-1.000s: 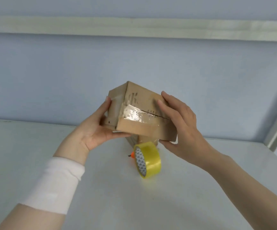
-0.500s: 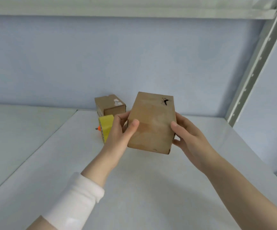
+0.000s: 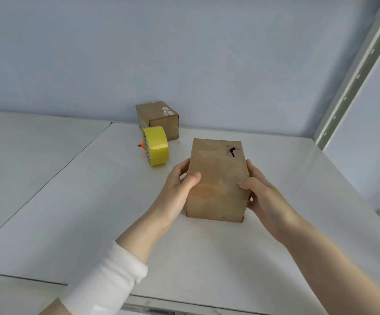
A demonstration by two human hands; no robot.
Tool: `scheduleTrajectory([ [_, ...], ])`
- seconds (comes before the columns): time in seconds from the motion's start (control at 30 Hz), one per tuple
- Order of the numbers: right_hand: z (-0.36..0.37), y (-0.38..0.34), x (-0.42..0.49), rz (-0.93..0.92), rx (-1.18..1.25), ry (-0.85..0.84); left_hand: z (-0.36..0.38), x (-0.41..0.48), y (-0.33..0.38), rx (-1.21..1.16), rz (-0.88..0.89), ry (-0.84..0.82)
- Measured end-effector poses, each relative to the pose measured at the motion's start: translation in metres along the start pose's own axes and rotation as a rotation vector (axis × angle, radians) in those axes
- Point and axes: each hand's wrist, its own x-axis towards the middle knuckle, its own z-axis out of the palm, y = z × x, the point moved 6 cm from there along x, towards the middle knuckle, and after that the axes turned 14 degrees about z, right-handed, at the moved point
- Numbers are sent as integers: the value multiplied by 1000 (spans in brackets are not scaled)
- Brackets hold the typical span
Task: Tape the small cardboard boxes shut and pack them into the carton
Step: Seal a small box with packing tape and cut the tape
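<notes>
The box sits between the two hands, its long axis running straight away from the person, its near end low toward the table; whether it rests fully on the table or is just above it cannot be told. The left hand is curled around the box's left side with the thumb laid over the top face; the right hand clasps the right side the same way, fingers tucked out of sight behind the far wall. Both hands are equally near, so either could carry it alone. A small tear shows near the far end of the top face.

Beyond the left hand and a little further left stands the yellow tape roll on edge, and just behind it a second box against the wall. The carton is not in view. Open table lies to the right of the right hand and toward the person; a metal upright bounds the far right.
</notes>
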Motion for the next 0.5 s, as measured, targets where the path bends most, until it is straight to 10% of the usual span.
scheduleTrajectory([
  [0.27,-5,-71,5,-87,-115,408,-79,72,57,449,317,263],
  [0.5,72,-140,53,-209,-448,394,-102,116,33,1049,259,-101],
])
